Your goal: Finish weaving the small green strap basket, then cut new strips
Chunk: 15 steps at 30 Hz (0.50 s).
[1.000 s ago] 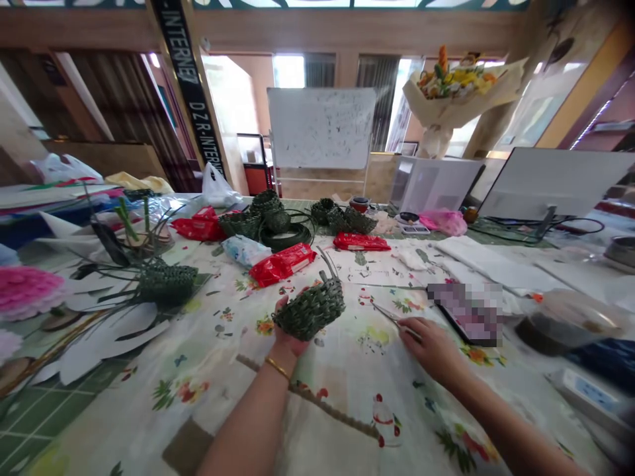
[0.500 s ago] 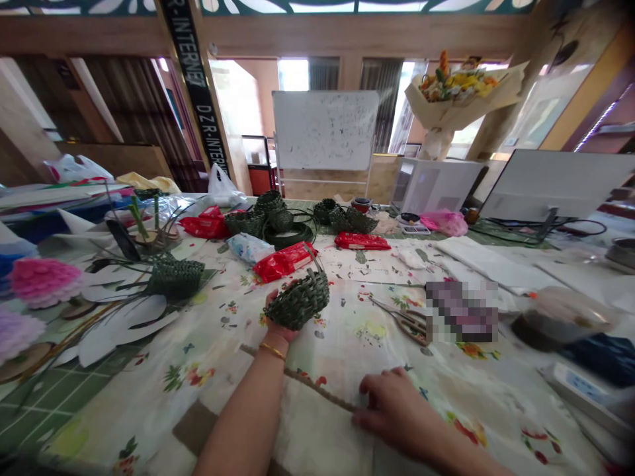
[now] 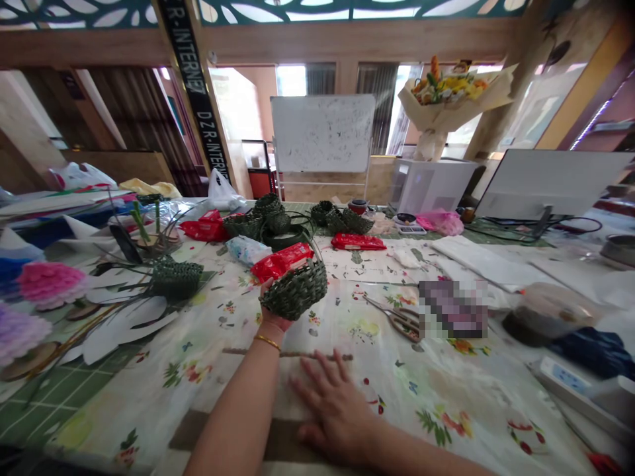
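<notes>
A small dark green woven basket is held up over the table, tilted, with a thin strip curving up from its rim. My left hand grips it from below and the left; most of the fingers are behind the weave. Lower down, my right hand lies with fingers spread on the flowered plastic tablecloth, holding nothing. Just beyond its fingertips runs a narrow brown strip or cloth edge; I cannot tell which. To the right rest scissors with their blades pointing away to the left.
Another woven basket stands left, near white paper petals and a pink flower. Red packets and more green weaving lie farther back. A clear-lidded container and a power strip are at right.
My right hand has moved left across the tablecloth, its curled fingers now spread flat. The brown strip lies straighter. My left hand still holds the basket, which has barely shifted.
</notes>
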Tool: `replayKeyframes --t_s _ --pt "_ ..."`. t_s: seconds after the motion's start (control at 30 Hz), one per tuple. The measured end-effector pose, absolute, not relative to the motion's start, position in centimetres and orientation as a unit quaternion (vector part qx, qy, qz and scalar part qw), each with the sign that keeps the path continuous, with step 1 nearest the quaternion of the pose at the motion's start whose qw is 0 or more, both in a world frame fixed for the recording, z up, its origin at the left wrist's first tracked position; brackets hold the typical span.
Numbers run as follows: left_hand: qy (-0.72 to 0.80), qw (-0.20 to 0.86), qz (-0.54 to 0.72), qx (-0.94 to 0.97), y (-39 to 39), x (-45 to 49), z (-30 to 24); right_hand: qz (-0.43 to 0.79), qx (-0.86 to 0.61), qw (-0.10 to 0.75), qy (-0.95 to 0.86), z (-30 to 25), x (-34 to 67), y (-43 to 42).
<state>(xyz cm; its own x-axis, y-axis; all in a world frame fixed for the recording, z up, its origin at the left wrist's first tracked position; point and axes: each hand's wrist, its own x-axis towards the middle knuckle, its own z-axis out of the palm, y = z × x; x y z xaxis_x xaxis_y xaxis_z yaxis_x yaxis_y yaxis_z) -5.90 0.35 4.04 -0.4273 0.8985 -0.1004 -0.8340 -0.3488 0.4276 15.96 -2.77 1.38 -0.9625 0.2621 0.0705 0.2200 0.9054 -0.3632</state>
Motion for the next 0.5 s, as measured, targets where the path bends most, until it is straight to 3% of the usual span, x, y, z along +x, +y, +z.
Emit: replayKeyframes --t_s 0.13,0.23,0.3,0.4,0.5 --pt "0.216 0.553 0.8 0.088 1.0 -4.2 2.7 0.266 -0.121 0.018 -0.956 0.6 15.8 -4.7" --pt "0.231 0.575 0.777 0.108 1.0 -3.7 1.7 0.327 -0.134 0.046 -0.934 0.9 16.0 -3.4" --pt "0.246 0.583 0.764 0.126 0.9 -3.9 1.4 0.413 -0.188 0.109 -0.884 1.5 16.7 -0.9" --pt "0.265 0.574 0.758 0.159 0.9 -4.1 1.4 0.553 -0.357 0.288 -0.696 2.3 18.4 4.2" --pt "0.282 0.549 0.758 0.212 1.1 -3.6 1.7 0.598 -0.384 0.35 -0.611 2.6 20.2 8.4"
